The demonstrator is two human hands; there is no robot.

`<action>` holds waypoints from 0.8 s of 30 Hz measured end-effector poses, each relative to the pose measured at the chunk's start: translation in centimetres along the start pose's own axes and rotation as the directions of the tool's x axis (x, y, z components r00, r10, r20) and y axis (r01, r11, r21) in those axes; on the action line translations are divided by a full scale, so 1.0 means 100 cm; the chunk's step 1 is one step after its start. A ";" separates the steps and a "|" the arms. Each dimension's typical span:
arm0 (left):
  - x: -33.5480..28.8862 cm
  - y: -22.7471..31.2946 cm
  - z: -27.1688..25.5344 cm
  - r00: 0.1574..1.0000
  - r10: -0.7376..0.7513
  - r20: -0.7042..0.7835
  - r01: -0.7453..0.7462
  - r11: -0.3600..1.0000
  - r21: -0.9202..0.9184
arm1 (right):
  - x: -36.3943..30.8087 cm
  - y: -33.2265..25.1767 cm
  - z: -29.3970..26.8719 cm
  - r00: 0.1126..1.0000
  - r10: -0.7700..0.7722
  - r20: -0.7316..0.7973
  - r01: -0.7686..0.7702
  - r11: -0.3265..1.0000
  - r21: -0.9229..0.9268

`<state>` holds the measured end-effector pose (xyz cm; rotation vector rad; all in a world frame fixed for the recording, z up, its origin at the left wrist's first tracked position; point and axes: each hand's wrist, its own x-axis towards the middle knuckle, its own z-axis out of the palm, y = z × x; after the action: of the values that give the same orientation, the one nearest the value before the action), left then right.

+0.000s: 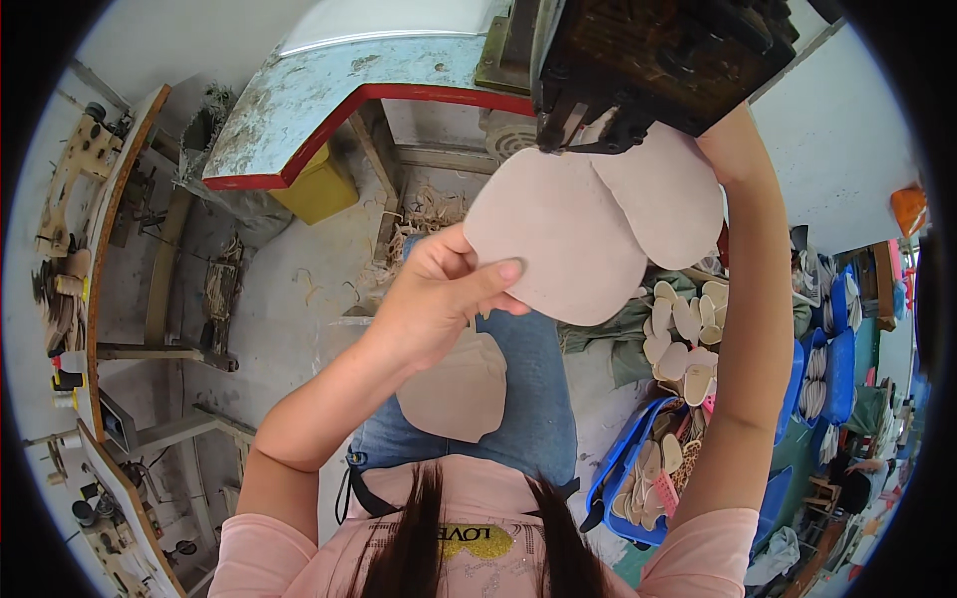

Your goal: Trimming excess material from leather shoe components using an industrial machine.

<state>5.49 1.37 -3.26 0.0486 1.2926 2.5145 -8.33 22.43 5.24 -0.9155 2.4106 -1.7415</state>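
Your left hand [434, 299] has its grip pinched on a big pale piece [558, 234], just below the dark machine [663, 70]. A second pale piece [673, 204] meets its right side. Your right hand [726, 149] is mostly hidden, so I can't tell its grip. The work looks partway done; I can't see if the two are joined. Another piece [454, 394] lies on your lap [538, 399], so more seems left.

Open space separates the left fingers [485, 284] from the table [329, 95]; a machine head [658, 65] blocks ahead-right.
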 end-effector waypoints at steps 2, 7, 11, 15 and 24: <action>-0.001 0.006 -0.013 1.000 0.008 -0.017 -0.007 0.999 0.050 | -0.002 0.000 0.005 0.999 -0.054 -0.006 0.054 0.998 0.016; 0.021 0.036 -0.032 0.843 0.491 -0.219 -0.369 0.825 0.427 | -0.021 -0.013 0.025 0.987 0.137 -0.089 -0.141 0.989 -0.040; 0.019 0.019 -0.042 0.940 0.315 -0.131 -0.210 0.836 0.506 | -0.034 -0.007 0.021 0.985 0.133 -0.110 -0.131 0.991 0.029; -0.027 -0.077 -0.087 0.926 -0.183 0.331 -0.226 0.434 0.872 | -0.046 -0.007 0.038 0.977 0.184 -0.109 -0.187 0.982 -0.012; 0.024 0.015 -0.019 0.977 0.193 0.097 -0.213 0.802 0.557 | -0.072 0.011 0.079 0.942 0.074 -0.327 -0.085 0.996 -0.021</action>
<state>2.47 -0.23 -3.49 0.3823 2.0723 2.1727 -0.04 19.29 -0.89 -0.5576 2.6364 -1.9623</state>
